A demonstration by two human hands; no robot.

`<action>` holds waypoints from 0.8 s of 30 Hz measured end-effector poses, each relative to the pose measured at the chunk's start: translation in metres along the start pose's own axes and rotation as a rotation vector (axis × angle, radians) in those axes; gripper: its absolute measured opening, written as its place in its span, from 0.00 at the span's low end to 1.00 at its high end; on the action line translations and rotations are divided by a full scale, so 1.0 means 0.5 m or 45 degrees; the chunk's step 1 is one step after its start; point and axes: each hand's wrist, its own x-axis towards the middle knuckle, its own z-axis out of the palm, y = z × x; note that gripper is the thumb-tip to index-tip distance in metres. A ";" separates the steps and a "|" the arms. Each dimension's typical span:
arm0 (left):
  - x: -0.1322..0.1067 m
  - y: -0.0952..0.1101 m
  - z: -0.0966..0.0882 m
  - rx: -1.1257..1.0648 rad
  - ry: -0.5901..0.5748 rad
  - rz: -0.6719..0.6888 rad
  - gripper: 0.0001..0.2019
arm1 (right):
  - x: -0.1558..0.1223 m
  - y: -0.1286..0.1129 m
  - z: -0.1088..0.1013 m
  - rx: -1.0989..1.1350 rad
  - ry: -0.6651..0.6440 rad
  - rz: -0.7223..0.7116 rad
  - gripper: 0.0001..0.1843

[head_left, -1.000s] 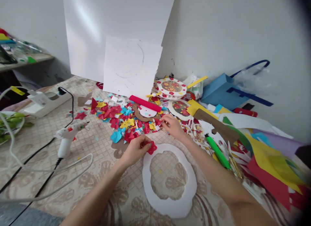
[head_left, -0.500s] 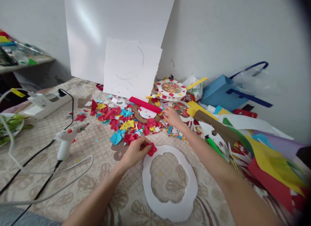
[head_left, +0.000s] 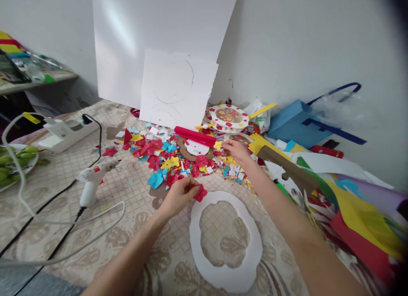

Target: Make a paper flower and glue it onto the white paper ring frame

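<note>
My left hand (head_left: 177, 197) pinches a small red paper flower (head_left: 200, 193) against the top left edge of a white paper ring (head_left: 225, 238) that lies flat on the patterned cloth. My right hand (head_left: 236, 150) reaches farther back into a heap of red, yellow and blue paper scraps (head_left: 165, 156), its fingers curled at a yellow scrap (head_left: 218, 145); whether it grips anything I cannot make out. A red paper roll (head_left: 195, 136) lies just left of that hand.
A white glue gun (head_left: 91, 181) with a black cord lies at left, near a power strip (head_left: 66, 132). White sheets (head_left: 177, 94) lean on the wall. Decorated paper plates (head_left: 228, 115), a blue box (head_left: 295, 122) and coloured paper sheets (head_left: 357, 207) crowd the right.
My right hand has moved back and to the right, from the scraps beside the ring to the heap near the red roll. My left hand stays on the red flower.
</note>
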 end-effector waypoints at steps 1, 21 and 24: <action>0.000 0.000 0.000 -0.008 0.001 -0.009 0.08 | -0.005 -0.001 -0.004 0.062 0.002 0.034 0.17; 0.001 0.010 -0.003 -0.545 0.178 -0.221 0.18 | -0.287 -0.072 0.116 -0.521 -0.215 -1.051 0.17; 0.000 0.011 -0.005 -0.633 0.156 -0.240 0.19 | -0.283 -0.069 0.117 -0.578 -0.223 -1.117 0.18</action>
